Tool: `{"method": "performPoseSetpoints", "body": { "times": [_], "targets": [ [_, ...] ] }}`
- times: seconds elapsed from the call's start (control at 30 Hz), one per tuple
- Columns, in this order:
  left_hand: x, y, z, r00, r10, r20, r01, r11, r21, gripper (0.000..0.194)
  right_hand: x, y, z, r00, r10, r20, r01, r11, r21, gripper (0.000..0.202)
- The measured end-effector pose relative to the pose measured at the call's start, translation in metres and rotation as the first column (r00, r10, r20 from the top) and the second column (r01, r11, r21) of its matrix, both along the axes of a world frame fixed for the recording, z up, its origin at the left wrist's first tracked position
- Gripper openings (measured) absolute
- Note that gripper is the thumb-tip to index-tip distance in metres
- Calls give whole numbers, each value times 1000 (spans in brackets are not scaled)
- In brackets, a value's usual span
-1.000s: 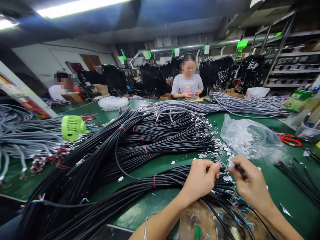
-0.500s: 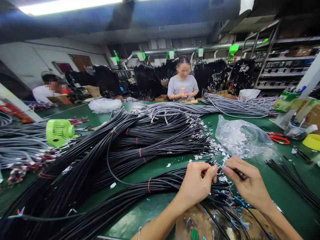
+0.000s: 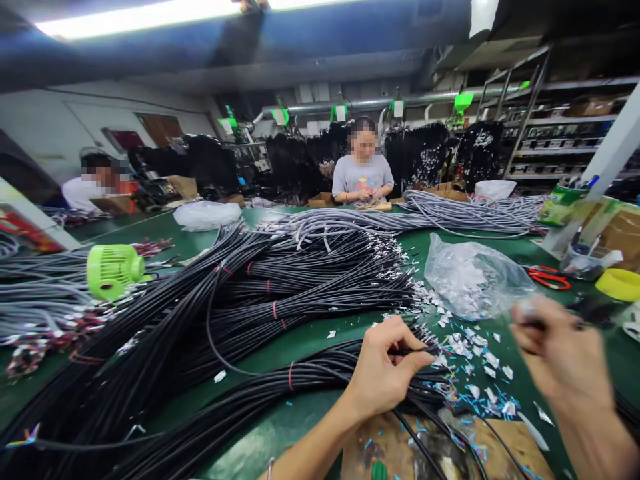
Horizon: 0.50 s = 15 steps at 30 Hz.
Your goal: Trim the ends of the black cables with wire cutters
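A black cable is pinched between the thumb and forefinger of the left hand. The fingers of the right hand are curled but blurred; whether anything is gripped by them cannot be told.

Just beyond the right fingertips and to their left, a clear plastic bag is laid, and many white scraps are contained in it. More white scraps are scattered between the two hands, mixed with blue bits. Beyond the right fingers, dark and pen-like items are held in a clear cup; behind it, pens are stood in a green container. Red-handled scissors are placed nearer the fingers, left of the cup.

Beneath the left fingers, a bundle of black cables is spread, bound by a red tie left of the hand. Nearer than those fingers, a stained board is strewn with blue bits.
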<state>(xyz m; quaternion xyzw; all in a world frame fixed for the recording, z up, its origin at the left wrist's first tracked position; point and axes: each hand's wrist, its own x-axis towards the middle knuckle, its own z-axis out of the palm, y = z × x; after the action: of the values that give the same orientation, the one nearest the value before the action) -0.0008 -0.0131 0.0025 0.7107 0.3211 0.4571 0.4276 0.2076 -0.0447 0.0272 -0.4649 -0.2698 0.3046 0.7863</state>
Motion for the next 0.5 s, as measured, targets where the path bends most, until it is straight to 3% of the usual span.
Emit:
{"method": "performPoseSetpoints", "body": {
  "times": [0.1,0.17,0.23,0.33,0.5],
  "targets": [
    [1,-2,-1,996,82,20,-83,996,36,16,-11,-2,-13,971,102,214,-81,991,-106,31],
    [1,-4,0,989,143,43,-146,985,95,17,-25,-7,-20,800,160,578,-92,985,-146,29],
    [1,-5,1,982,181,48,-186,967,172,15,-35,-11,-22,592,194,782,-138,981,-139,26],
    [1,-7,3,979,202,41,-205,945,256,14,-40,-15,-20,443,191,876,-238,967,-91,17],
    [1,-8,4,981,195,17,-192,939,284,13,-40,-13,-22,390,69,918,-266,963,40,8]
  ]
}}
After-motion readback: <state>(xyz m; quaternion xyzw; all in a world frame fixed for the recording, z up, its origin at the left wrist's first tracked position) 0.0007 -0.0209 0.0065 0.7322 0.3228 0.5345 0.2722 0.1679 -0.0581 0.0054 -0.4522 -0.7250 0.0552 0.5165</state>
